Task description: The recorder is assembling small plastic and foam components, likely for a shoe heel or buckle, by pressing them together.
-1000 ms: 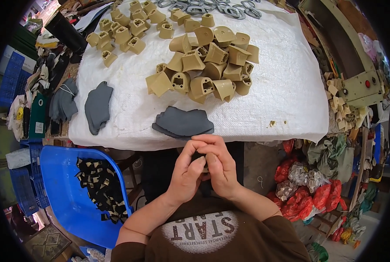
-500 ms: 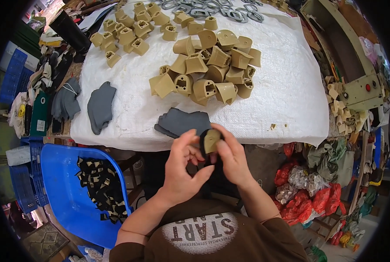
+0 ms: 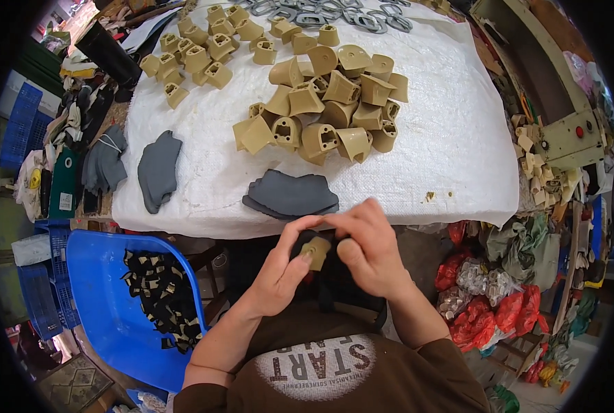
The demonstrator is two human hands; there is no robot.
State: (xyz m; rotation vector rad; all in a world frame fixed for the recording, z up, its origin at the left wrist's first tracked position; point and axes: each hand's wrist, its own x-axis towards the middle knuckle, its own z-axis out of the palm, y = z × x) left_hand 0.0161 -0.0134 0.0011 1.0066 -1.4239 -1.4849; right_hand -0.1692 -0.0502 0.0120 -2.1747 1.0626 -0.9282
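Note:
My left hand (image 3: 276, 275) is closed round a tan shoe heel (image 3: 319, 253), its thumb pressing on the tan face. A dark cover piece (image 3: 301, 242) lies against the heel, partly hidden by the fingers. Right beside it, my right hand (image 3: 372, 248) has its fingers curled, the index reaching to the left fingertips. Whatever it pinches is lost against the dark background. Just beyond both hands, a stack of dark grey cover pieces (image 3: 292, 194) lies at the table's near edge. Farther off is a large pile of bare tan heels (image 3: 341, 100).
On the white-covered table (image 3: 451, 151) are more heels (image 3: 197, 58), grey cut pieces (image 3: 159, 172) and metal rings (image 3: 331, 10). A blue tub (image 3: 100, 303) at lower left holds several black-and-tan pieces (image 3: 157, 296). Red bags (image 3: 472, 323) lie right; a machine (image 3: 568, 138) stands far right.
The heel has moved down and left and turned, passing from between both hands into my left hand's grip. My right hand has shifted slightly right, off the heel's tan face.

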